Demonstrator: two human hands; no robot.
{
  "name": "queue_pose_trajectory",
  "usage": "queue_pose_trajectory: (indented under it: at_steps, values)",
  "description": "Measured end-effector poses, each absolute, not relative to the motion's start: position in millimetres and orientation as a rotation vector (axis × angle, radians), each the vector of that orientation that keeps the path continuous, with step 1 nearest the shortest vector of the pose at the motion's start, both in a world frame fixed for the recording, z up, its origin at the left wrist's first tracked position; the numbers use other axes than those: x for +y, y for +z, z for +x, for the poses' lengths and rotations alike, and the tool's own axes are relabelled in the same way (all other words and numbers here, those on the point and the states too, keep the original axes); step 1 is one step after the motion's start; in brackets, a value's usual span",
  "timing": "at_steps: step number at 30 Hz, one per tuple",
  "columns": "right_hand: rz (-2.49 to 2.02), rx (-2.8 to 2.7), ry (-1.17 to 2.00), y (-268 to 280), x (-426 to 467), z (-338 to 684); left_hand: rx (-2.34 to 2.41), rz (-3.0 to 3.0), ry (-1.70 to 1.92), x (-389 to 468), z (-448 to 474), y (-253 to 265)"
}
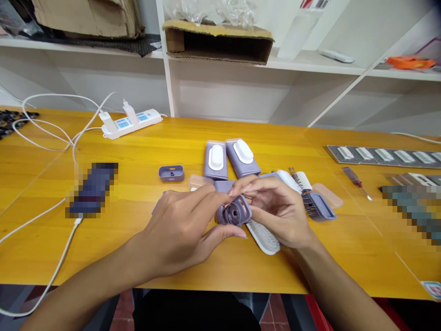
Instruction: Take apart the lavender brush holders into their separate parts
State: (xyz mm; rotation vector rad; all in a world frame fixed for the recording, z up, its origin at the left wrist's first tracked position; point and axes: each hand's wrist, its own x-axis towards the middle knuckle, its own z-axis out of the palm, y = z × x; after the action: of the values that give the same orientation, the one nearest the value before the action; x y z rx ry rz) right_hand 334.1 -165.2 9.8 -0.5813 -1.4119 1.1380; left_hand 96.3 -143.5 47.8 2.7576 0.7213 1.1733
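Between both hands, over the table's front middle, is a small purple plastic housing [245, 208] with a round inside and a thin coiled metal spring [225, 212] in its opening. My left hand [182, 225] closes on it from the left, fingertips at its top and thumb along its underside. On the other side my right hand [282, 207] pinches the housing, its fingers partly hiding the upper edge. Beneath the right hand lies a white oval textured piece [264, 239]. Just behind stand two purple cases [210, 172] with white oval pads [243, 151].
Left of the cases sits a small purple tray-like part [171, 174]. Loose springs [295, 178], a purple shell [323, 207] and a clear peach cover [329, 196] lie right. Farther out are a screwdriver [356, 181], a power strip [132, 123] and a blurred phone-like object [93, 189] on a cable.
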Motion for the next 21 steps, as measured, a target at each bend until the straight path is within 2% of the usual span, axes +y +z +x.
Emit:
queue_pose_trajectory:
  at_steps: [6, 21]
  values:
    - [-0.632, -1.442, 1.289, 11.7, -175.6, 333.8, 0.728, 2.953, 1.276, -145.4, 99.0, 46.3]
    - [-0.647, -1.391, 1.269, 15.7, -176.8, 329.4, 0.74, 2.988, 1.349, -143.7, 102.4, 48.5]
